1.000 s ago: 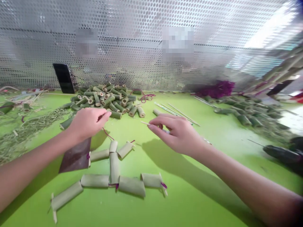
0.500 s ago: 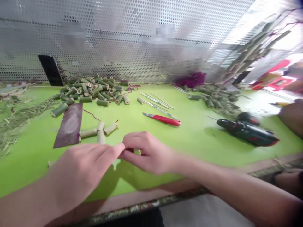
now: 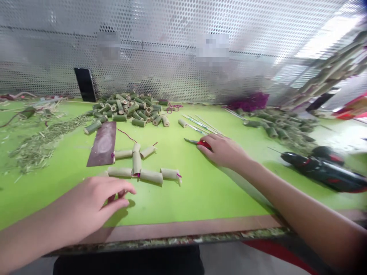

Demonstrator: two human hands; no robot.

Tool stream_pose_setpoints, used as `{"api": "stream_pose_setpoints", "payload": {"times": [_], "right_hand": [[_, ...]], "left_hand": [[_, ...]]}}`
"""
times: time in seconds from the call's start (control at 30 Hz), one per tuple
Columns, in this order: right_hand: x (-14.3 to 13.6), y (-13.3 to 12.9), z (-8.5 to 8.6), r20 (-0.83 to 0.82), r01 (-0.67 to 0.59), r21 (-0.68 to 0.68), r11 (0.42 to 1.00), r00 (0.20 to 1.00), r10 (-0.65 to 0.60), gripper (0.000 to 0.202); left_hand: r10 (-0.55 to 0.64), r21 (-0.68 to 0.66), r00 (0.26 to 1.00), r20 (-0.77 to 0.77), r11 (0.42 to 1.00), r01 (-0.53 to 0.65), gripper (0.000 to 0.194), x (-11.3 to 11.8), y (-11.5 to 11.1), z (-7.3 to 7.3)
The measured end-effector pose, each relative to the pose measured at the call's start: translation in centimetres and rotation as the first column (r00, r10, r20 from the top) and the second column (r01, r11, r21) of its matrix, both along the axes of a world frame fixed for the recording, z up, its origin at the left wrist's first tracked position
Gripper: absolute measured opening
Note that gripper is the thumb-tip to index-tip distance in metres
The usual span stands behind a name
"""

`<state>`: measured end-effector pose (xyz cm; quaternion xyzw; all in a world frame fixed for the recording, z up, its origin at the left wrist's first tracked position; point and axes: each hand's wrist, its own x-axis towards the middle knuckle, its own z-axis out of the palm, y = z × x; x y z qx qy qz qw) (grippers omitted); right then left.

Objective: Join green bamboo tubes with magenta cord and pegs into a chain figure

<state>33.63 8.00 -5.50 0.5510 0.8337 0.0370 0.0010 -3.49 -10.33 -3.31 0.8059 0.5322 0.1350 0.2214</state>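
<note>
My right hand [image 3: 222, 151] is closed round the red handle of a small knife [image 3: 191, 141], whose blade points left. My left hand [image 3: 107, 196] hovers above the green tabletop near the front edge, thumb and fingers apart, holding nothing. Just beyond it lies a jointed figure of pale bamboo pieces [image 3: 137, 163], linked by purple and red string. Its lower row runs left to right, with a purple knot at the right end. The row's left end is partly hidden behind my left hand. A brown sheet of sandpaper [image 3: 102, 145] lies to the figure's left.
A pile of cut green bamboo pieces [image 3: 134, 107] lies toward the back, beside thin sticks [image 3: 197, 123]. A phone [image 3: 85, 84] leans on the perforated metal screen [image 3: 172, 68]. A cordless drill [image 3: 323, 168] lies at right, near more bamboo [image 3: 275, 124]. Shavings [image 3: 40, 147] are scattered at left.
My right hand has left the lower bamboo row and moved right onto the knife. My left hand has drawn back, uncovering that row. The camera view has shifted left.
</note>
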Motion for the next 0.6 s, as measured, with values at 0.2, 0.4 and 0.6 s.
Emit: {"api": "stream_pose_setpoints", "payload": {"times": [0.2, 0.4, 0.6], "right_hand": [[-1.2, 1.1, 0.1, -0.034, 0.009, 0.051, 0.999, 0.999, -0.007, 0.044], [-3.4, -3.7, 1.5, -0.082, -0.217, 0.253, 0.943, 0.966, 0.245, 0.040], [-5.3, -9.3, 2.6, -0.152, -0.422, 0.337, 0.842, 0.858, 0.491, 0.025]], "left_hand": [[0.242, -0.201, 0.970, -0.001, 0.950, -0.237, 0.033, -0.7, 2.9, 1.8], [-0.054, -0.033, 0.996, 0.075, 0.998, 0.056, 0.016, 1.0, 0.8, -1.3], [-0.135, 0.155, 0.984, 0.118, 0.981, 0.117, 0.020, 2.2, 1.1, -2.0]]}}
